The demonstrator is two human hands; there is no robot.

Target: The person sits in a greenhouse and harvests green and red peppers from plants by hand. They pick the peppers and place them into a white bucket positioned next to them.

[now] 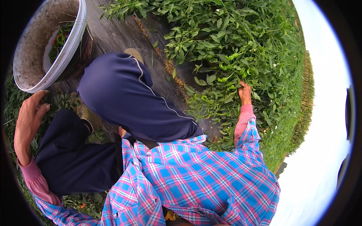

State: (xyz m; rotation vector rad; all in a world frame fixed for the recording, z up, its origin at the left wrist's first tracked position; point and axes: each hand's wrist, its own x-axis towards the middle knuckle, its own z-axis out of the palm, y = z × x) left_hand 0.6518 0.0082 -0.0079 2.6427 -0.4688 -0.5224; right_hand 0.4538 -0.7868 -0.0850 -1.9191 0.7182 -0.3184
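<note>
My left hand (28,121) hangs at the far left, fingers bent and thumb apart, with nothing visible between them. Its fingertips are close beside the lower rim of a large dirty bucket (58,67); contact is unclear. Inside the tilted-looking bucket lie red and green peppers with leaves (60,41), partly hidden by the wall. On the right, my right hand (245,91) reaches into leafy pepper plants (215,36), its fingertips partly among leaves. Wrinkled green peppers (224,67) hang just above and left of it. Whether the fingers grip anything is hidden.
My bent legs in dark blue trousers (118,93) lie between bucket and plants. Dark plastic mulch (107,31) with a strip of dry brown litter (171,67) runs along the row. More low plants (76,202) with small red peppers grow at the lower left.
</note>
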